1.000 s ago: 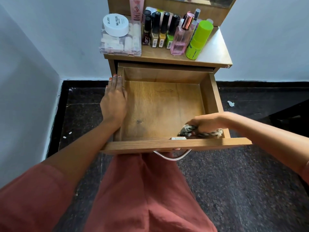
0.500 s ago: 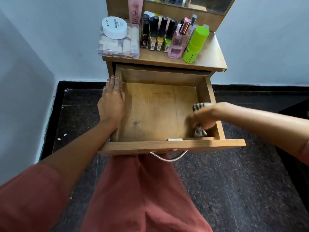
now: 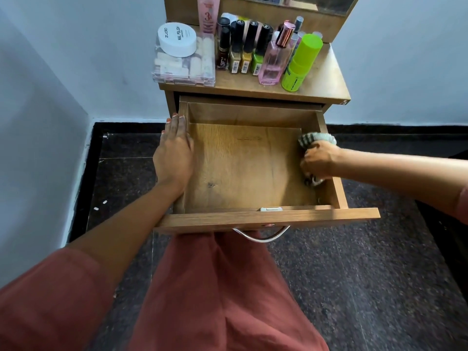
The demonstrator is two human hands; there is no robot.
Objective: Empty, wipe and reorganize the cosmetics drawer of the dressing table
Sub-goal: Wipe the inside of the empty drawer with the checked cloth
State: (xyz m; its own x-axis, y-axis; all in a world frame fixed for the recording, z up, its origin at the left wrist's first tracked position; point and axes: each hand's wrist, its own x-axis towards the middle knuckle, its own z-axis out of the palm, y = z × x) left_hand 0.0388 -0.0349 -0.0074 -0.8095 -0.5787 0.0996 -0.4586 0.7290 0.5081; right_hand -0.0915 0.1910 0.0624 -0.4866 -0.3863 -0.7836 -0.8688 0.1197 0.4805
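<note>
Drawer (image 3: 268,219): centre frame, pulled out, rectangular, wood-grain
Left hand (image 3: 174,153): flat, fingers straight, on the drawer's left wall
Right hand (image 3: 319,160): curled round cloth (image 3: 314,138) against right inner wall
Cloth: striped, crumpled
Bottles (image 3: 253,46): glossy, upright, upper centre

Rust-red left sleeve (image 3: 50,300), matching right sleeve (image 3: 463,205) edge, rust-red garment (image 3: 222,300) over legs, orange-painted nails (image 3: 174,115) on left hand (image 3: 173,158)

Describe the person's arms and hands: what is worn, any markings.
Both forearms are bare. The left sleeve is loose rust-red fabric ending near the elbow; a sliver of the matching right sleeve shows at the frame's edge. The left hand has orange-painted nails; the right hand hides its nails. No watch or bangle shows.
</note>
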